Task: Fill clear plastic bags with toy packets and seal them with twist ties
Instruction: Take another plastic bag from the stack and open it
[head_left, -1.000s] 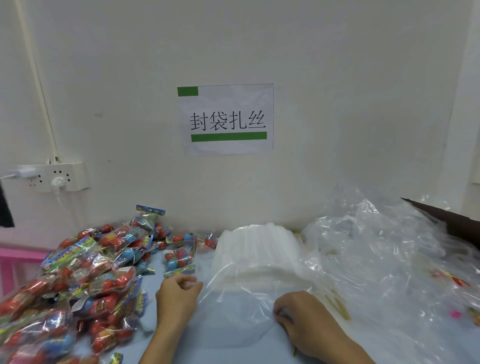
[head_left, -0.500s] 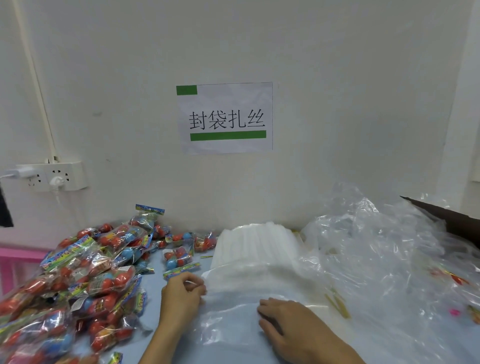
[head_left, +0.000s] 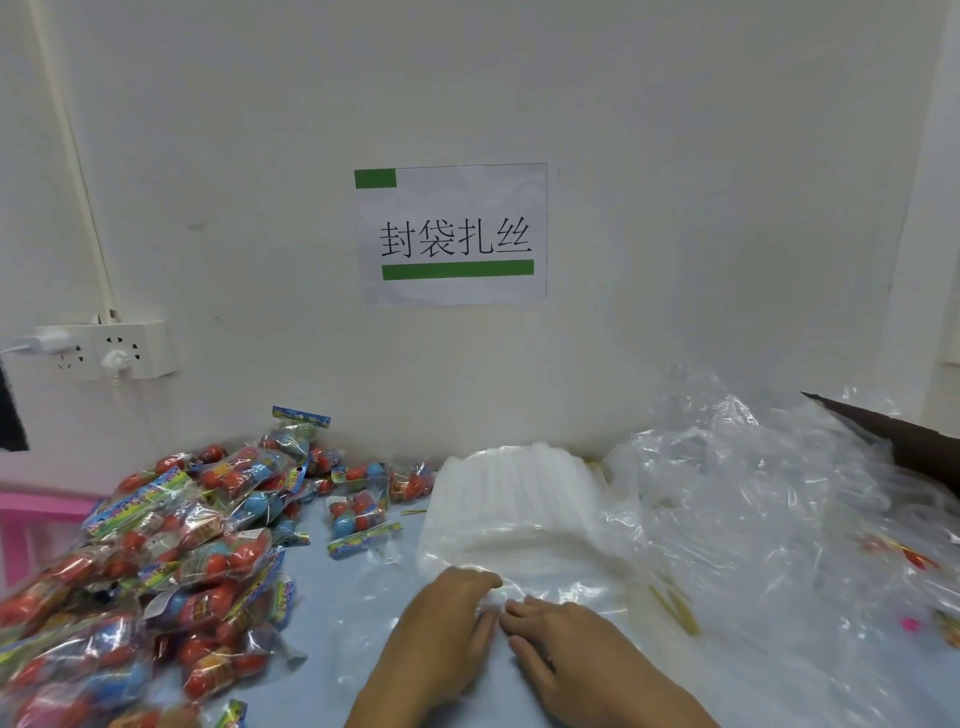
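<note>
Both hands have been brought together: the left hand (head_left: 441, 618) and right hand (head_left: 566, 649) pinch the top clear bag (head_left: 545, 582), probably to open its mouth. Toy packets (head_left: 171, 561) are heaped left, twist ties (head_left: 675, 610) right.

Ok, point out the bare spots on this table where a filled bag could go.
Bare blue table shows between the toy packet pile and the stack of flat bags, and nearer, left of the left hand. Loose plastic crowds the right; twist ties lie beside the right hand.
</note>
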